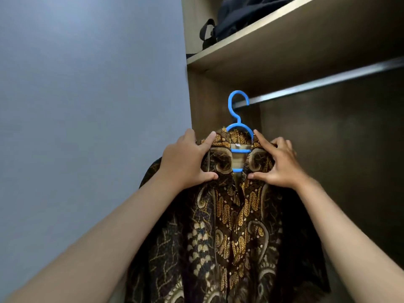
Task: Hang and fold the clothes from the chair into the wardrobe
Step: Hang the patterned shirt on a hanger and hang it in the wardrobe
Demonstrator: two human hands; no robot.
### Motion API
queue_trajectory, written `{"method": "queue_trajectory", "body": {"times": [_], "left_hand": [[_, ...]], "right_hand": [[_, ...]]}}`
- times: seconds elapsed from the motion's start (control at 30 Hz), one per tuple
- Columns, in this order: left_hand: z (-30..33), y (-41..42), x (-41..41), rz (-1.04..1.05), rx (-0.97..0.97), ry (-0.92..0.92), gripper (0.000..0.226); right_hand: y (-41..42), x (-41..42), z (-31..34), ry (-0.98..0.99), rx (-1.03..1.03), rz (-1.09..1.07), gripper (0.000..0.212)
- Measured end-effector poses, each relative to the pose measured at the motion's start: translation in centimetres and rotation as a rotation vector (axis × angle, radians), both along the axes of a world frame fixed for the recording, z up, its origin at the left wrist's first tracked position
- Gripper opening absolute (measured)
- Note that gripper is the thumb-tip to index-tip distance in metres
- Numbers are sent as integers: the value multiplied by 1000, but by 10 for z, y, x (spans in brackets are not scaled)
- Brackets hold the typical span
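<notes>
A brown and gold batik shirt point(231, 226) hangs on a blue plastic hanger point(238, 114). The hanger's hook sits at the left end of the wardrobe's metal rail point(317, 83); whether it rests on the rail I cannot tell. My left hand point(185, 160) grips the shirt's left collar and shoulder, thumb under the collar. On the other side, my right hand point(277, 165) pinches the right collar the same way. The shirt's front falls open below the collar, and its lower part runs out of the frame.
A wooden shelf point(273, 38) spans the wardrobe above the rail, with dark folded clothes and a black strap point(238, 16) on it. A blue-grey wall point(87, 106) fills the left. The wardrobe's side panel point(203, 101) stands just left of the hanger.
</notes>
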State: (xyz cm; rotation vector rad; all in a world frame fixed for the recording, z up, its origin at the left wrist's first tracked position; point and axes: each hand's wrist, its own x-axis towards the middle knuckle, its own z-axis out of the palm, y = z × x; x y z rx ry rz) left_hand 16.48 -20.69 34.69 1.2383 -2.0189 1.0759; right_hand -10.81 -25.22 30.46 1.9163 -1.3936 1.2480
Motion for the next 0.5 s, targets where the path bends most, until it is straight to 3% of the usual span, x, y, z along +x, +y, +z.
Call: {"method": "queue_trajectory", "body": {"times": [0.2, 0.5], "left_hand": [[25, -52, -50, -130, -24, 3, 100], [71, -119, -125, -162, -11, 19, 103]], "right_hand": [[-23, -53, 26, 43, 31, -127, 109], [-77, -130, 78, 116, 14, -206, 106]]}}
